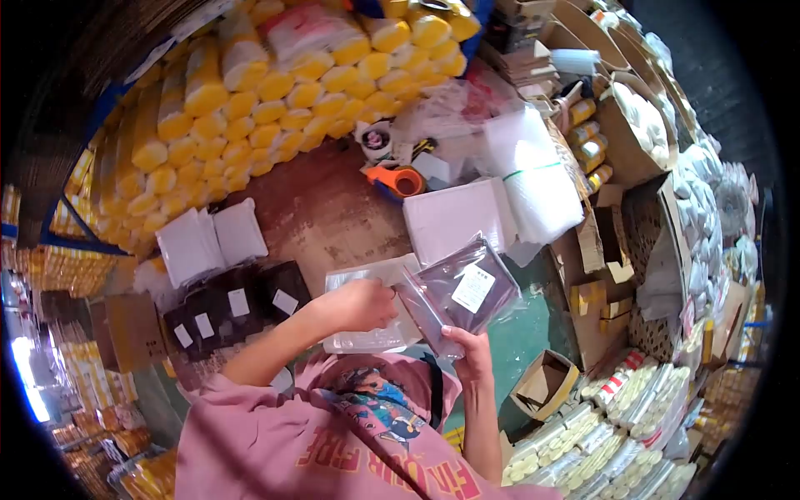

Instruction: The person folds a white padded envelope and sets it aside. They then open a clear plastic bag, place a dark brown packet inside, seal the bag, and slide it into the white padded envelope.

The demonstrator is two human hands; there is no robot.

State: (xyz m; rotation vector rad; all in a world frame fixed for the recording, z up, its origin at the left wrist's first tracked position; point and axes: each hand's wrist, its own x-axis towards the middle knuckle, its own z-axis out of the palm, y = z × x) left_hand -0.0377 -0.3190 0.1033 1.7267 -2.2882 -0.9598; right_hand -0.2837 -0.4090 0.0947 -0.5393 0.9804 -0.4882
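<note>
The right hand point(471, 348) pinches only a corner of the grey labelled pouch point(462, 287), the left hand point(360, 304) nips its edge, so the smooth film may slip out.

Pink short-sleeve tee point(275, 450) along the bottom of the frame, cartoon print point(379, 404) on chest, orange-red lettering point(392, 467) below. Bare forearms, left hand point(360, 304), right hand point(472, 354).
</note>
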